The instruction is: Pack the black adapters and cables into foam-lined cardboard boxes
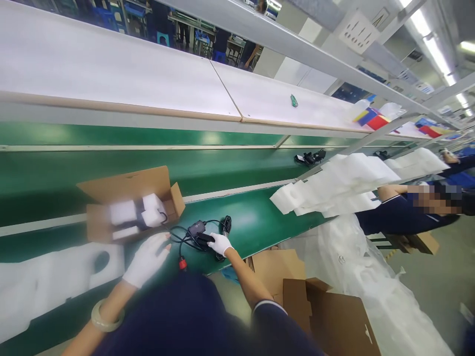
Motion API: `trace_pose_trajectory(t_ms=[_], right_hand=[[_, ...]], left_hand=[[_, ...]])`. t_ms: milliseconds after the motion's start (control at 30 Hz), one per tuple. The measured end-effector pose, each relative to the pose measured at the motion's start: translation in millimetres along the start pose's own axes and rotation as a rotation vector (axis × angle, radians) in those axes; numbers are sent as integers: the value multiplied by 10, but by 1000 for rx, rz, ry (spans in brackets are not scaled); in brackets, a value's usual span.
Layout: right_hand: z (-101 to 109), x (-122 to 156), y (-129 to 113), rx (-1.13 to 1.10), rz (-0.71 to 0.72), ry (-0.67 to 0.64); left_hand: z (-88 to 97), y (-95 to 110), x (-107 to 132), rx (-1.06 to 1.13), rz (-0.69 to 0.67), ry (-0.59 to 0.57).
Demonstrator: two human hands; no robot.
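Note:
Both my hands wear white gloves over a green conveyor belt [256, 217]. My right hand [219, 244] is closed on a black adapter [198, 232] with a coiled black cable [224, 225] and a red plug end [182, 264]. My left hand [148, 258] hovers with fingers spread beside the cable, just below an open cardboard box [129, 202]. The box holds white foam blocks [138, 213] around a dark item.
A white foam insert [52, 277] lies at the left on the belt. White foam sheets [334, 190] pile at the right, near a co-worker's arm [389, 190]. Another black cable bundle [309, 157] rests farther up the belt. Cardboard boxes [319, 306] stand on the floor.

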State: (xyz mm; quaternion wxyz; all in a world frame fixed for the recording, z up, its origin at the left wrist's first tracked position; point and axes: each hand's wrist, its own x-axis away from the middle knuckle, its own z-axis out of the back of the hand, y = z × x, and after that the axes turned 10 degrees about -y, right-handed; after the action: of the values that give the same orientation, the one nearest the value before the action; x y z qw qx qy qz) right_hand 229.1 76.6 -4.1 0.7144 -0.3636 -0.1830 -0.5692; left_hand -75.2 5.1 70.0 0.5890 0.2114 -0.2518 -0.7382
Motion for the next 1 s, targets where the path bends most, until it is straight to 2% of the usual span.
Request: trace_pose_trajectory(t_ms=[100, 167, 233, 300, 367, 467, 533, 600, 667, 700, 767, 833, 867, 933, 967, 1000], right_hand=[[160, 340, -50, -81, -49, 162], [353, 635, -149, -101, 7, 341], [590, 969, -294, -14, 175, 556], [845, 1308, -468, 174, 386, 730], [1094, 1623, -643, 346, 561, 817], [1415, 1996, -871, 503, 734, 881], [1571, 2152, -982, 528, 802, 928], [1665, 2218, -1039, 411, 847, 948], [1688, 2176, -1010, 101, 834, 874], [1672, 2109, -958, -103, 812, 791], [1591, 1876, -788, -510, 754, 557], [1460, 1527, -576, -776, 664, 386], [1386, 1323, -479, -817, 533, 407], [1235, 894, -350, -610, 266, 455], [1164, 684, -331, -466, 203, 423], [1097, 483, -347, -329, 208, 375]], left_hand=[[49, 161, -81, 8, -74, 0], [140, 284, -148, 22, -139, 31], [271, 426, -234, 43, -198, 65], [419, 596, -345, 64, -255, 57], [547, 797, -477, 108, -328, -22], [636, 1127, -676, 289, -434, -217], [626, 1323, -782, 486, -441, -314], [580, 1450, -855, 697, -393, -320], [509, 1480, -903, 878, -318, -249], [466, 1457, -922, 959, -286, -200], [372, 1355, -949, 1148, -247, -123], [291, 1215, -954, 1378, -226, -101], [264, 1146, -946, 1485, -212, -109], [246, 1035, -905, 1616, -199, -168], [254, 996, -877, 1636, -213, -201], [269, 967, -847, 1635, -243, -237]])
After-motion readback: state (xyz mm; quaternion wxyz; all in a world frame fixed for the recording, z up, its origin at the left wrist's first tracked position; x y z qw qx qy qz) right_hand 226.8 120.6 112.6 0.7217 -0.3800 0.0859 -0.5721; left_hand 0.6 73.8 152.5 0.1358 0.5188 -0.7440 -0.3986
